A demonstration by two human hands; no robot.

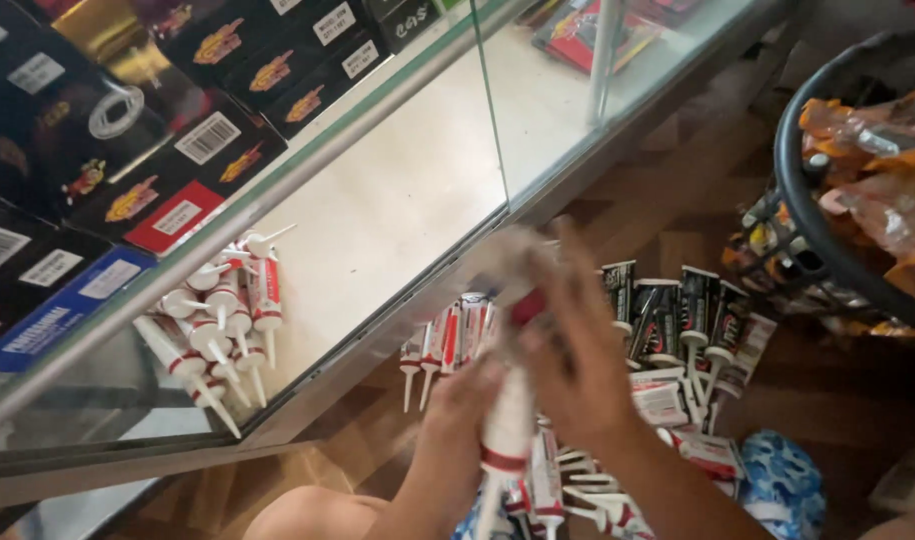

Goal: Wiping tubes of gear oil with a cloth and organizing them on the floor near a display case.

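Down on a brown wooden floor (677,200), beside a glass display cabinet (377,200), a person works with both bare hands at one white sealant tube with red bands (507,420). The left hand (467,400) is closed round the tube's lower body, just above the red band. The right hand (572,350) is wrapped over the tube's top end, fingers curled, holding a blurred greyish cloth (512,255) against it. More tubes of the same kind lie in a heap on the cabinet's bottom shelf (222,320), near its front left corner. Others are scattered on the floor just beyond the hands (447,345), with a row of black tubes (667,315) to the right. A black wire basket of orange packets (857,160) stands at the far right. Judging from the grip, the tube could slip or swing its nozzle into the crowded pile below and knock pieces about.
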